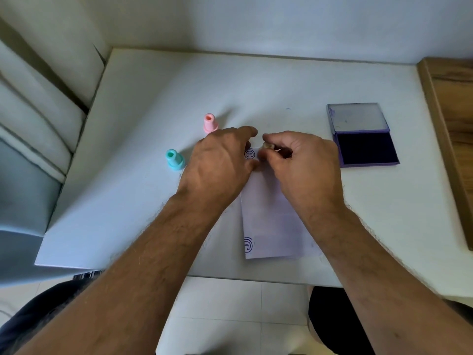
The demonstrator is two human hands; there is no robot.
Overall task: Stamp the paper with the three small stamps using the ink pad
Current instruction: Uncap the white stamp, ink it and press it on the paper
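A white paper (268, 216) lies on the white table (128, 206) in front of me. It bears one round blue print near its far edge (249, 154) and another at its near left corner (248, 244). My right hand (304, 165) pinches a small yellowish stamp (267, 147) upright over the paper's far end. My left hand (220, 162) rests on the paper's far left part, fingers loosely bent, holding it down. A pink stamp (210, 123) and a teal stamp (175, 159) stand upright to the left. The open purple ink pad (366, 147) lies to the right.
A wooden ledge (450, 129) runs along the table's right side. A cushioned seat (38, 111) sits left of the table. The wall stands close behind the far edge. My knees and a tiled floor show below the near edge.
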